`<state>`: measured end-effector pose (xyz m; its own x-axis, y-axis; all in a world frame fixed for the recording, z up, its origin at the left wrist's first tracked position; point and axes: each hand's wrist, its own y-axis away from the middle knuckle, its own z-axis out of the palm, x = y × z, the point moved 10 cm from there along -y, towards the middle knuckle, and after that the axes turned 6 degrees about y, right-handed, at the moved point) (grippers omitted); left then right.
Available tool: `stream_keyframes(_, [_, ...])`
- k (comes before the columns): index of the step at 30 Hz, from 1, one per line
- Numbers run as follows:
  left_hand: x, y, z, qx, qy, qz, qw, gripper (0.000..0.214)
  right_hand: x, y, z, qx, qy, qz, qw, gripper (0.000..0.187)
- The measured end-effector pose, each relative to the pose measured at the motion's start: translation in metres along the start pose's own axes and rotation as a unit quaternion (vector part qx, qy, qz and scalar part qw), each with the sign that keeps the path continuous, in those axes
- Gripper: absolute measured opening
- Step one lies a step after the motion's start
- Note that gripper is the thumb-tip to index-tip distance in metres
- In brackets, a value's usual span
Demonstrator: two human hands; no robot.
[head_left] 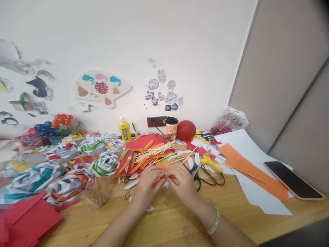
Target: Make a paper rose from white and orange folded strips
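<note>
A: Step in hand, quick?
B: Paper shaping, by the look of it: the person works a small folded paper piece [166, 175], white at the tip with orange beside it.
A: Where is it?
B: Between the two hands, just above the near side of the desk [174, 223], in front of the bamboo skewers [154, 153].
A: Grip?
B: Left hand [147, 181]: thumb and fingers together, pinched on the piece. Right hand [183, 185]: same, pinched from the other side. Exact fold hidden by the fingers, can't tell.
A: Next move calls for?
B: Judging from this, light fingertip pressure, both sides steady, so the crease stays true. Scissors [195, 169] and yellow glue gun [212, 163] lie beside the right hand, neither one held.
</note>
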<state>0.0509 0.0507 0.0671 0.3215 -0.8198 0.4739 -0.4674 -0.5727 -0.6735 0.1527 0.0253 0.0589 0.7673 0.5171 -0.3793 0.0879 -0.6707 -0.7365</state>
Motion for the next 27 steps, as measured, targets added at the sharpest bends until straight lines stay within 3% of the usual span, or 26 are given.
stream_keyframes(5, [0.009, -0.002, -0.001, -0.019, -0.013, 0.02, 1.0, 0.01, -0.006, -0.001, -0.002, -0.009, -0.011, -0.02, 1.0, 0.009])
stream_keyframes(9, [-0.009, -0.003, 0.008, -0.08, 0.04, -0.096, 0.991, 0.015, 0.012, -0.001, 0.011, -0.068, -0.086, 0.073, 0.991, 0.002])
stream_keyframes(14, [-0.04, 0.011, 0.036, -0.179, 0.165, -0.217, 0.945, 0.018, 0.035, 0.017, 0.053, -0.211, -0.292, 0.214, 0.908, 0.01])
stream_keyframes(17, [-0.051, 0.018, 0.044, -0.195, 0.178, -0.244, 0.933, 0.018, 0.042, 0.025, 0.065, -0.234, -0.316, 0.249, 0.885, 0.011])
stream_keyframes(23, [-0.053, 0.016, 0.039, -0.173, 0.118, -0.235, 0.949, 0.013, 0.052, 0.027, 0.07, -0.205, -0.263, 0.255, 0.908, 0.001])
stream_keyframes(27, [-0.056, 0.021, 0.047, -0.201, 0.198, -0.257, 0.925, 0.013, 0.048, 0.022, 0.065, -0.188, -0.236, 0.227, 0.926, 0.003])
